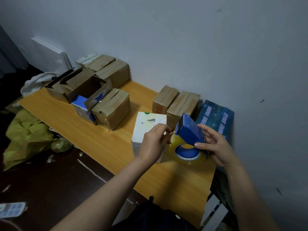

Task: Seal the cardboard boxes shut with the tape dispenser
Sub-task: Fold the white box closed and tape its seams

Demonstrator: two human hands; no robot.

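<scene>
Figure: the right hand [215, 147] is gripping the blue tape dispenser [190, 130], with the thumb lying along its near edge and the fingers curling round its far side, and is holding it tilted just above the wooden table [100, 139]. The yellowish tape roll [174, 143] is sitting on the dispenser's hub, below and between the two hands. The left hand [153, 144] is just beside the right, its thumb and fingertips [167, 129] pinching at the outer edge of the tape roll near the dispenser's toothed mouth; whether a loose strip is lying between them cannot be told. A white box [150, 122] with a printed code is resting on the table directly under and beyond the left hand. Two taped brown boxes [181, 104] are standing side by side just beyond both hands, and a dark blue starry box [216, 117] is lying beyond the right hand. Well to the left of the left hand, an open brown box [86, 85] is standing among further closed brown boxes [113, 109].
</scene>
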